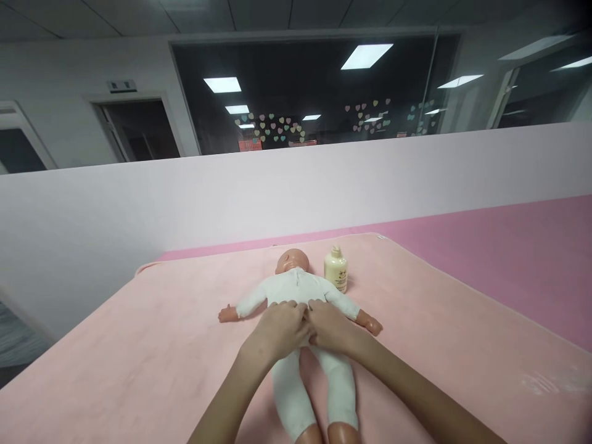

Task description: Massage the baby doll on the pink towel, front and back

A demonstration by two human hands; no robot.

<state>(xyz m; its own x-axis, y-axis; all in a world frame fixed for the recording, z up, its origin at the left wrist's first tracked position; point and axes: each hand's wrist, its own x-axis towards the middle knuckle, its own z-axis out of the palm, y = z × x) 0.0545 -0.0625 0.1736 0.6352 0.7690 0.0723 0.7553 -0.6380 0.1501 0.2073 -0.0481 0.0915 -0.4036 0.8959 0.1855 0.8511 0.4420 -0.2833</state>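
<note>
A baby doll [296, 283] with a white cloth body lies on its back, its brown head farthest from me and its arms spread out. Both my hands rest over its belly, side by side and touching. My left hand [284, 325] has its fingers curled in, knuckles up. In the same way my right hand [330, 327] is closed, its fingers bent down against the doll's middle. Whether the fingers pinch any cloth is hidden beneath them. By the doll's head and shoulder stands a pale yellow pump bottle [335, 271], untouched.
Under the doll spreads a pink towel-like cloth [152, 345]. A pink surface [518, 259] shows beyond its right edge. Behind runs a low white wall [277, 197], with a dark window [314, 80] bearing heart-shaped stickers above it.
</note>
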